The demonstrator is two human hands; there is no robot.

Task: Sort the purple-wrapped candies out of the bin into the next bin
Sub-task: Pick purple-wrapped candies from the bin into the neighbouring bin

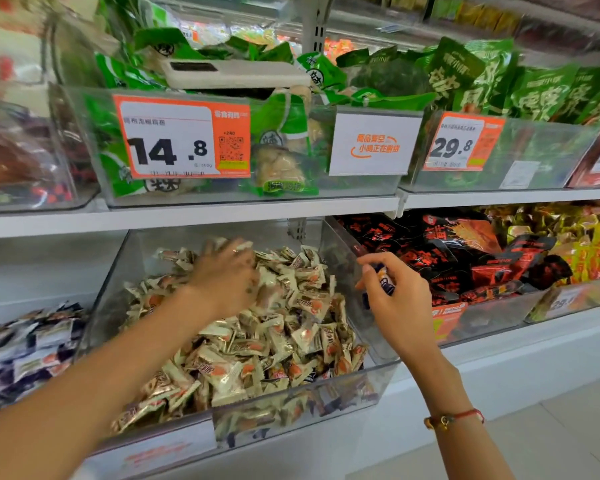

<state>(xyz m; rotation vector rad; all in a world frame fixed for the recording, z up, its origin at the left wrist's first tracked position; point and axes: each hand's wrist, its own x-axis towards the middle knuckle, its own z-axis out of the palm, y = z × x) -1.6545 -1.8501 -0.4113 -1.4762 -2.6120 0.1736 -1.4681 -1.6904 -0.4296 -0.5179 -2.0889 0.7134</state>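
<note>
The left hand (227,271) lay deep in the clear bin (357,341) on the lower shelf, its fingers spread and pressed palm-down on the heap of cream-and-orange wrapped candies (274,344); whether any fingertip had closed on a piece could not be told. The right hand (395,296) hovered over the bin's right wall, thumb and fingers curled round 1 purple-wrapped candy (386,280), which showed dark blue-purple with a white patch between them. A red cord bracelet (454,419) circled the right wrist. To the left, the next bin (28,355) held a pile of dark purple-and-white wrapped candies. To the right sat a bin of black-and-red packets (465,258). On the upper shelf, green packets (284,140) filled a clear bin carrying an orange price tag (182,136) reading 14.8, beside another tag (463,142) reading 29.8.
</note>
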